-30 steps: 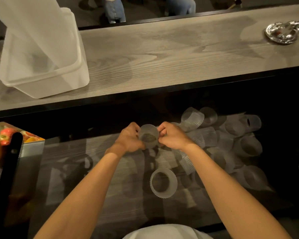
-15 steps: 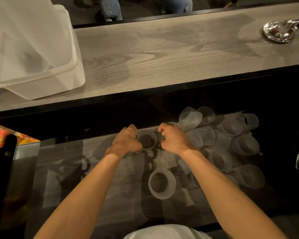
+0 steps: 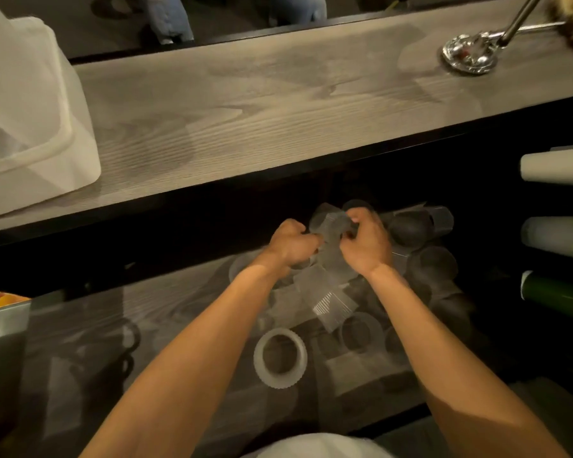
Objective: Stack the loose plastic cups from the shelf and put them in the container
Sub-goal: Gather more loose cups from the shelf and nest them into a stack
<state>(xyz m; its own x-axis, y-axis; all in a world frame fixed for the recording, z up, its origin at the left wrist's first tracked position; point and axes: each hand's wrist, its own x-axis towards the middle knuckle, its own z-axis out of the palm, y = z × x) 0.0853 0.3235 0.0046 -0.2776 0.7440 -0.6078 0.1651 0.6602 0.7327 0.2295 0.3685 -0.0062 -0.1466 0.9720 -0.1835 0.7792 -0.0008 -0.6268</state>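
Clear ribbed cups lie loose on the lower shelf. We judge them light, thin and crushable: grip the wall gently. Our left hand and right hand curl fingers round one cup. The container stands on the bench.

Wooden counter, chrome stand base, pale roll, green roll

Container left on counter, cups on shelf below, rolls right
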